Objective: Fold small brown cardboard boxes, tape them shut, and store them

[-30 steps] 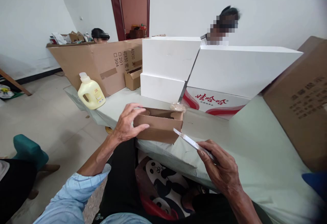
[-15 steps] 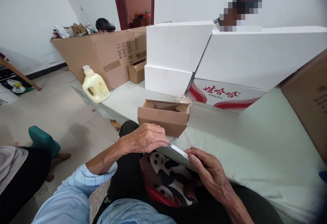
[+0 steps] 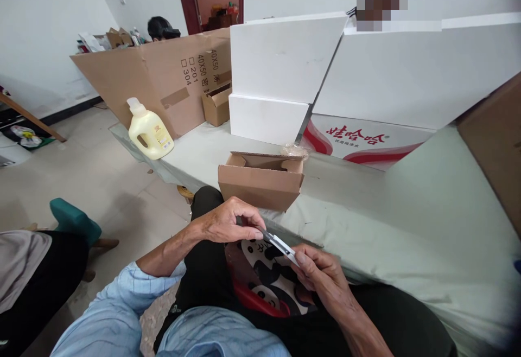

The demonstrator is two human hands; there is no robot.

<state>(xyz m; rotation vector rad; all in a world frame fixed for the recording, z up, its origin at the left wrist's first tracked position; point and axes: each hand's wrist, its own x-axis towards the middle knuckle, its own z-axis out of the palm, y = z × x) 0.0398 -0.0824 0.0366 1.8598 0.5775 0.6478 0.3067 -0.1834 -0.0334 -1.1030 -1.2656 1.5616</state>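
Observation:
In front of my lap I hold a slim white and grey object that looks like a box cutter [image 3: 280,246]. The thumb and fingers of my right hand [image 3: 321,273] are closed round its white lower end. My left hand [image 3: 232,221] pinches its dark far end between thumb and fingertips. Just beyond my hands an open brown cardboard box [image 3: 260,186] stands on the light green tablecloth [image 3: 366,210], its flaps up. Under my hands a cloth with a panda print [image 3: 268,270] lies across my lap.
Stacked white boxes [image 3: 280,64] and a carton with red lettering [image 3: 362,140] line the far side. Left of them are a smaller brown box [image 3: 217,107], a yellow detergent bottle [image 3: 152,134] and a big carton [image 3: 166,75]. Other people sit beyond and at left.
The slim object has turned, showing more of its grey strip. My left hand's fingers have curled into a pinch at its end. The view has shifted slightly.

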